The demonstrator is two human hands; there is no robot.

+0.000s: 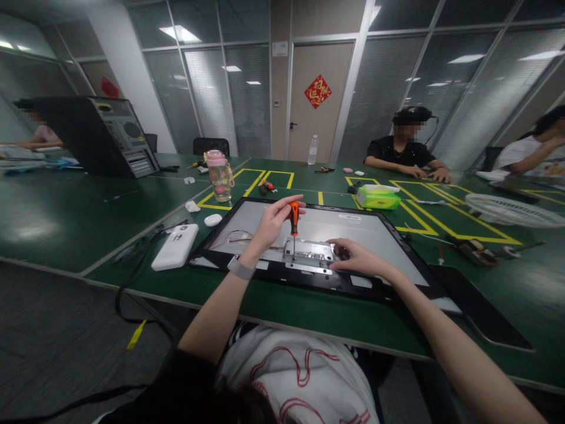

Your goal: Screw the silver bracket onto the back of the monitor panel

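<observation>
An orange and black screwdriver (pixel 294 219) stands upright, its tip down on a silver metal bracket (pixel 304 252). My left hand (pixel 277 219) is closed around its handle, with a grey band on the wrist. On the bracket's right end rests my right hand (pixel 353 257), thumb and fingers curled on its edge. Under the bracket lies a flat display panel (pixel 375 235) with a black frame and a grey back. Thin wires (pixel 233 237) run across the panel to the left of the bracket.
Left of the panel are a white power bank (pixel 175 247), a white case (pixel 213 220) and a pink-lidded bottle (pixel 218 176). A computer tower (pixel 101 138) stands farther left. A green tissue pack (pixel 378 197), a fan grille (pixel 512 211) and a black slab (pixel 477 303) lie right. A person (pixel 404 147) sits opposite.
</observation>
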